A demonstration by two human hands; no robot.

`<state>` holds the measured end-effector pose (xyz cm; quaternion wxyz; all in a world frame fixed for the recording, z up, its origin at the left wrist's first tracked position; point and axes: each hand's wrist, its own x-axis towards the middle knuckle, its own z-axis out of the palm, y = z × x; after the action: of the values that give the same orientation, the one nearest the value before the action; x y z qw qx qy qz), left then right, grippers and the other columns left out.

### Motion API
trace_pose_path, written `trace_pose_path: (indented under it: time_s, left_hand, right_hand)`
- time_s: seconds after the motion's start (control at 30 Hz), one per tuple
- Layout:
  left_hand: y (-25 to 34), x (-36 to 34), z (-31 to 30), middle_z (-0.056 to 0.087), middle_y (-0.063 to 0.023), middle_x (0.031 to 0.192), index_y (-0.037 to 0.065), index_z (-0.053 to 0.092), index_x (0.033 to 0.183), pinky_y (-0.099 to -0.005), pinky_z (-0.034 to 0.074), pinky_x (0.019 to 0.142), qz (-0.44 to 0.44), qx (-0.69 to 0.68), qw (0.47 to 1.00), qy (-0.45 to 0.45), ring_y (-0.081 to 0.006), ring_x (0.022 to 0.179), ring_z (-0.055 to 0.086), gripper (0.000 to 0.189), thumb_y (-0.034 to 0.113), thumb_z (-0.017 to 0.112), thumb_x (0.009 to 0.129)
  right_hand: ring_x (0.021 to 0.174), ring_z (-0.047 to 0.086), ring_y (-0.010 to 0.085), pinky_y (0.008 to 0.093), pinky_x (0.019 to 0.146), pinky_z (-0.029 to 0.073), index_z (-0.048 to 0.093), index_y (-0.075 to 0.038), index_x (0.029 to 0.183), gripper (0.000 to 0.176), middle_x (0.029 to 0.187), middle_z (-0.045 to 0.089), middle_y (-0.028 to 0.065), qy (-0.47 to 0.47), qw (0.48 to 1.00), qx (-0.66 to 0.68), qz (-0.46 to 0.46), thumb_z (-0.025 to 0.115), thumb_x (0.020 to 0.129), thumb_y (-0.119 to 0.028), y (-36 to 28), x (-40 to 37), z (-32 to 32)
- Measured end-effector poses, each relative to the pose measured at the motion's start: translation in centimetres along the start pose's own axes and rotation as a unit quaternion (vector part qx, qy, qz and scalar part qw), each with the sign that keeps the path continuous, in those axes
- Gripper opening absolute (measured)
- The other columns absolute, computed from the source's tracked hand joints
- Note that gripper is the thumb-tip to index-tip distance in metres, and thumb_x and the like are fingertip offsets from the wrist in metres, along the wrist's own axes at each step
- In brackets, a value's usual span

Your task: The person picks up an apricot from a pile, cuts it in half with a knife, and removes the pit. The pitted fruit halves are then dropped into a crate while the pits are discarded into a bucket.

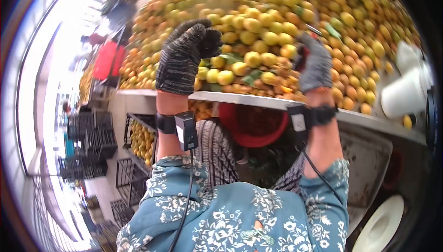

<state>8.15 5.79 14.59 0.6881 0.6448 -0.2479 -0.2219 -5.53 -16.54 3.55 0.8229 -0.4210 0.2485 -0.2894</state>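
Note:
A large heap of small round yellow-orange fruits point(252, 24) covers the table in front of me. My left hand point(184, 55), in a dark knitted glove, is over the near left part of the heap with its fingers curled in. Whatever it may hold is hidden. My right hand point(315, 65), in a grey glove, is closed around a red-handled tool with a thin metal tip point(314, 29), which looks like snips. Most of that tool is behind the fingers. Between my hands lie loose fruits and green leaves point(251, 77).
The table's pale metal edge point(258, 98) runs across before me. Below it is a red tub point(254, 129). White containers point(404, 92) lie at the right. Crates with fruit point(142, 141) and stacked black crates point(92, 134) are at the left, near a red object point(108, 60).

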Motion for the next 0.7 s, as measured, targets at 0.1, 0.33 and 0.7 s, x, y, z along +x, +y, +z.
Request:
trace_pose_path:
  time_s: [0.1,0.33,0.7]
  left_hand:
    - [-2.7,-0.6,-7.7,0.063,-0.002,0.106,0.013,0.065,0.1,-0.0337,0.051,0.09,-0.007,0.054,0.998,0.018,-0.023,0.102,0.061,0.03,0.01,0.068,0.07]
    - [-5.2,-1.9,-5.5,0.066,-0.0044,0.082,0.003,0.069,0.098,-0.0235,0.052,0.059,-0.077,0.041,0.991,0.106,-0.0109,0.07,0.062,0.024,0.02,0.073,0.082]
    - [-9.2,-3.2,-10.8,0.07,-0.0069,0.089,0.005,0.07,0.094,-0.0298,0.052,0.076,0.019,0.238,0.958,0.156,-0.0173,0.081,0.064,0.021,0.013,0.075,0.076]
  right_hand:
    - [0.044,0.048,0.0068,0.0212,0.039,0.039,0.06,-0.012,0.088,0.016,0.064,0.055,-0.0029,-0.003,0.999,-0.035,0.031,0.066,0.088,-0.027,-0.1,-0.1,1.7]
    - [0.045,0.049,0.0076,0.0223,0.041,0.039,0.061,-0.008,0.09,0.022,0.064,0.056,-0.0005,-0.037,0.969,-0.242,0.041,0.066,0.087,-0.029,0.7,-0.4,1.8]
    - [0.04,0.045,0.0066,0.0201,0.036,0.034,0.065,-0.008,0.101,0.023,0.06,0.053,-0.0016,-0.018,0.985,-0.171,0.018,0.062,0.092,-0.029,1.5,-1.2,3.7]
